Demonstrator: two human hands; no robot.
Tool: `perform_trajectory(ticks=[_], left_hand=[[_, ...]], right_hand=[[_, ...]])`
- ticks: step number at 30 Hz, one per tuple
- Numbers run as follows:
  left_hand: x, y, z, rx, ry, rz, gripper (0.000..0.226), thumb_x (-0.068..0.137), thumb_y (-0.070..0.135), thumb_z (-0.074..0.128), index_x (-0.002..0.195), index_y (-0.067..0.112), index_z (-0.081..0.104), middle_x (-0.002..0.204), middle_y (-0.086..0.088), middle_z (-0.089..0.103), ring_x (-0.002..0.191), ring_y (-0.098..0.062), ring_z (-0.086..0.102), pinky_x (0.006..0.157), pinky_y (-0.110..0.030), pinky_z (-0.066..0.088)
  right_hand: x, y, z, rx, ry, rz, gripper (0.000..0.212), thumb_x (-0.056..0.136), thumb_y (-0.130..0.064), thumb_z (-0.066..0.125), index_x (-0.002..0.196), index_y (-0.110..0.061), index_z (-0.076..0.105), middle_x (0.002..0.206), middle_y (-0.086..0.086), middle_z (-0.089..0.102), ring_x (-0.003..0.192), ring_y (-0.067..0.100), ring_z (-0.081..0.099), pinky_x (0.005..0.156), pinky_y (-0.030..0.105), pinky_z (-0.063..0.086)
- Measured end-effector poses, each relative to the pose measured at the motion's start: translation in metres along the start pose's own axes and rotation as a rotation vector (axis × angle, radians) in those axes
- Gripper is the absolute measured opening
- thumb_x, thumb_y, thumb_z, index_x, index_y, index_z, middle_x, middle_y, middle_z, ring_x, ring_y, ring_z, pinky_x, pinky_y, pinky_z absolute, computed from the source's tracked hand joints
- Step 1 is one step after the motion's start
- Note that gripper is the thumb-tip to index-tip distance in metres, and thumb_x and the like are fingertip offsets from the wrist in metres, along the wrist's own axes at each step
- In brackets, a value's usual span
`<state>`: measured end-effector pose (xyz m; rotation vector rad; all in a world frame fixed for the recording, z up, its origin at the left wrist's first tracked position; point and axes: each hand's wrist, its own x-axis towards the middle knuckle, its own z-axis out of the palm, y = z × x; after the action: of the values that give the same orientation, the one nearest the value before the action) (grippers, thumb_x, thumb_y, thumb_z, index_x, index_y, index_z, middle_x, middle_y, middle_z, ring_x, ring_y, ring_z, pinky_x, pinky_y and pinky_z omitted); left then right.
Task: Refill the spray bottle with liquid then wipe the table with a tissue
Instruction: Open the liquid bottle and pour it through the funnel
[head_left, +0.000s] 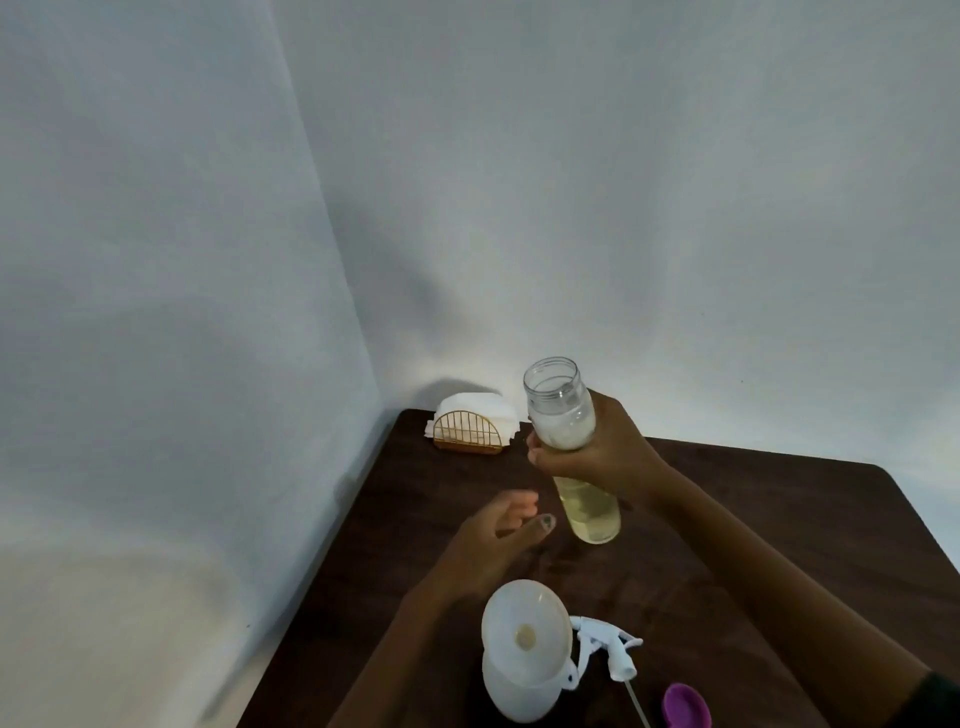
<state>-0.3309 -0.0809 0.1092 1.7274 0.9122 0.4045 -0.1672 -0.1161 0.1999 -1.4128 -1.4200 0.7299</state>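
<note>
Dim, soft focus; wide-angle bowing at edges; left hand (501, 525) motion-blurred

Both forearms are bare; a dark sleeve edge (940, 699) shows on the right arm.

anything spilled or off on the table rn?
No spill visible. The spray head lies off its bottle, beside the white bottle that has a funnel in its neck. A purple cap lies loose near the table edge. The right hand holds the open bottle upright.
</note>
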Motion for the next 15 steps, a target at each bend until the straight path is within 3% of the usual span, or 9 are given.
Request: perform_trajectory(ticks=[3,8,12,15], left_hand=[[-0.015,-0.018,0.006,-0.125,0.008,-0.028,0.021,0.095,0.033,0.05,0.111,0.029,0.063,0.115,0.009,0.064,0.108,-0.004,0.059,0.096,-0.023,0.046],[-0.031,-0.037,0.019,-0.289,0.087,-0.115,0.024,0.099,0.022,0.041,0.108,0.023,0.063,0.115,0.003,0.065,0.111,-0.01,0.059,0.096,-0.024,0.045],[-0.04,-0.046,0.032,-0.297,0.11,-0.147,0.03,0.1,0.024,0.037,0.103,0.026,0.067,0.11,0.001,0.067,0.108,-0.015,0.061,0.092,-0.028,0.047],[-0.042,-0.049,0.036,-0.316,0.136,-0.174,0.035,0.1,0.034,0.036,0.098,0.029,0.07,0.105,0.001,0.07,0.104,-0.016,0.063,0.088,-0.027,0.049]], right_hand=[[-0.013,0.014,-0.003,-0.075,-0.049,0.018,0.027,0.061,-0.014,0.076,0.081,-0.023,0.061,0.077,0.002,0.07,0.076,0.023,0.067,0.074,0.04,0.053],[-0.037,0.043,-0.003,-0.18,-0.113,0.061,0.035,0.059,-0.016,0.078,0.088,-0.025,0.06,0.081,-0.003,0.068,0.074,0.012,0.064,0.071,0.036,0.052],[-0.06,0.061,0.002,-0.258,-0.157,0.109,0.041,0.059,-0.017,0.08,0.094,-0.019,0.06,0.088,-0.003,0.067,0.079,0.008,0.063,0.071,0.032,0.053],[-0.074,0.075,0.007,-0.278,-0.185,0.146,0.04,0.061,-0.029,0.08,0.094,-0.02,0.06,0.087,-0.003,0.068,0.079,0.01,0.065,0.069,0.034,0.056]])
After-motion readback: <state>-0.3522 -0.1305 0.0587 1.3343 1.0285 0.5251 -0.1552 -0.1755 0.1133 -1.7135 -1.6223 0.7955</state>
